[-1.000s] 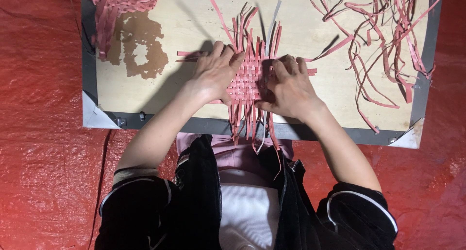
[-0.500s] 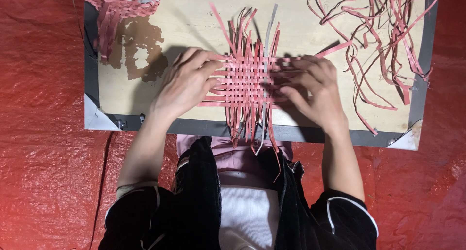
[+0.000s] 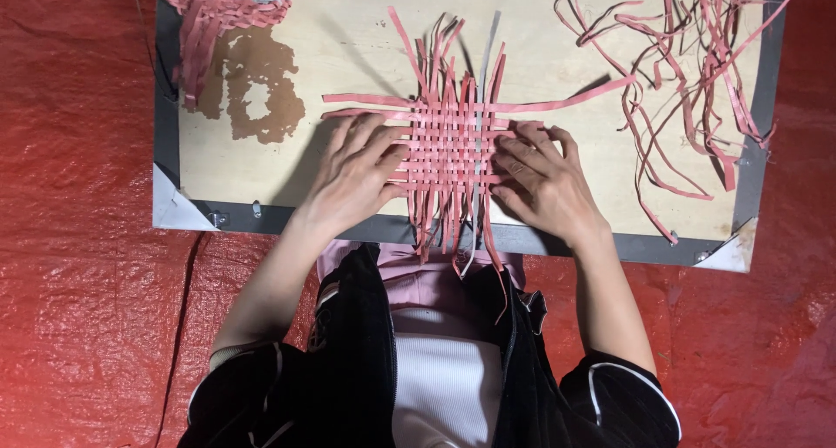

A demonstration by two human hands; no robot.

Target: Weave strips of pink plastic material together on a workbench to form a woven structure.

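Observation:
A flat woven mat of pink strips [image 3: 448,148] lies on a pale wooden board [image 3: 348,47]. Its loose ends stick out above, below and to both sides. My left hand [image 3: 353,174] lies flat with spread fingers on the mat's left edge. On the right edge rests my right hand [image 3: 544,178], fingers pressing on the weave. Neither hand grips a strip.
A tangle of loose pink strips [image 3: 688,74] lies at the board's right. A bundle of woven pink strips [image 3: 218,4] sits at the top left, beside a brown stain [image 3: 252,87]. The board has a dark frame [image 3: 165,108] and rests on red sheeting [image 3: 78,239].
My hands were together over the middle of the mat. They have moved apart to its left and right edges, uncovering the weave.

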